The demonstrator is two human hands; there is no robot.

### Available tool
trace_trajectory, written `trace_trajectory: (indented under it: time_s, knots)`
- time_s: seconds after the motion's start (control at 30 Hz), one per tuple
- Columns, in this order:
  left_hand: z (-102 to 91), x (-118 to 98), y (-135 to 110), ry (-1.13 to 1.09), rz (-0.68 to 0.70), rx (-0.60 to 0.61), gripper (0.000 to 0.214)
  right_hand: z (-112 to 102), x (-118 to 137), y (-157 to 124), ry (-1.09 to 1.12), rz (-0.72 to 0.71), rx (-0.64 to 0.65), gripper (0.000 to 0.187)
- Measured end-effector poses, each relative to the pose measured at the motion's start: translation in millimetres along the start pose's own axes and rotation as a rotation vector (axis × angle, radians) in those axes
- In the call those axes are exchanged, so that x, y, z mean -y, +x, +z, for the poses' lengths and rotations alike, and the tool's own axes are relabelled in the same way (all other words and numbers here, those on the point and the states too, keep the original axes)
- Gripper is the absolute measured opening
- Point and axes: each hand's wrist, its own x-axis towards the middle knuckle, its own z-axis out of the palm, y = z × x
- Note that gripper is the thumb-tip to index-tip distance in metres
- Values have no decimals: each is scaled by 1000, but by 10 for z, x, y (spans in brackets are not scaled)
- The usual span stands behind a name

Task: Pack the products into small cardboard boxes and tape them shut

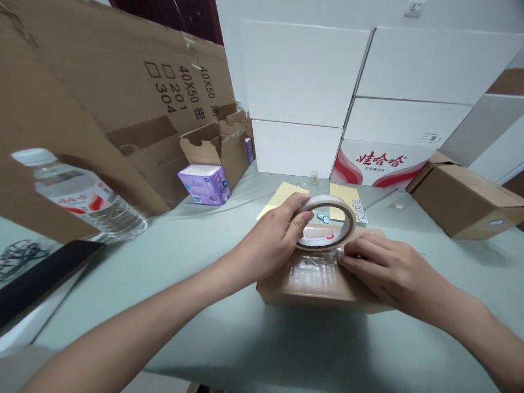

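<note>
My left hand [282, 226] is closed on a roll of clear packing tape [349, 221], thumb and fingers pinching its left side. The roll stands tilted just over a small brown cardboard box [282, 289] on the table. Shiny clear tape [309, 270] lies across the box top, wrinkled in places. My right hand [385, 267] rests at the box's right side, its fingertips pinched together on a bit of clear tape below the roll. Part of the box's top is hidden behind the roll and my hands.
Behind the box lie yellow paper sheets [282, 199] with small stickers. A water bottle [82, 191], black phone-like slab [49, 278] and purple tissue pack [204, 184] are at left. Cardboard boxes [466, 196] stand right; white cartons [303, 76] line the back.
</note>
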Motion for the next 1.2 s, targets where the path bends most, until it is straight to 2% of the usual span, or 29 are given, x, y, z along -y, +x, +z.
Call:
trace_trajectory:
  time_s: [0.07,0.17,0.27,0.37,0.47,0.57,0.63,0.7,0.77,0.83,0.93,1.0,1.1,1.2]
  knots:
    - [10,4,2,-10,4,-4,18,-13,9,7,75,53,52,25]
    - [24,34,4,-15,-3,-17,19,-12,40,35,137,118,112,47]
    - [44,90,-5,-68,-28,-17,19,21,108,84,113,172,147,69]
    - [72,156,-32,-193,-67,-12,21,49,203,117,28,206,144,80]
    - [88,200,-68,-251,-91,-6,24,-9,234,52,13,182,116,75]
    - [83,219,-95,-241,-102,-23,24,-143,53,-200,191,180,18,45]
    - [76,225,-105,-241,-104,-29,25,-198,-194,-463,218,344,-135,28]
    - [71,232,-110,-235,-104,-27,27,-165,-466,-758,130,621,-206,23]
    - [72,237,-108,-230,-115,-39,29,-23,-677,-1034,124,820,15,31]
    - [77,237,-102,-237,-133,-56,31,205,-785,-1245,124,873,127,35]
    - [89,228,-94,-260,-146,-67,33,540,-825,-1411,123,880,127,34]
    - [98,221,-96,-273,-146,-73,33,633,-857,-1454,137,873,92,35]
    - [108,218,-105,-280,-137,-85,28,485,-958,-1454,135,877,-26,47]
    - [113,222,-113,-275,-116,-97,22,113,-976,-1309,217,814,-112,46]
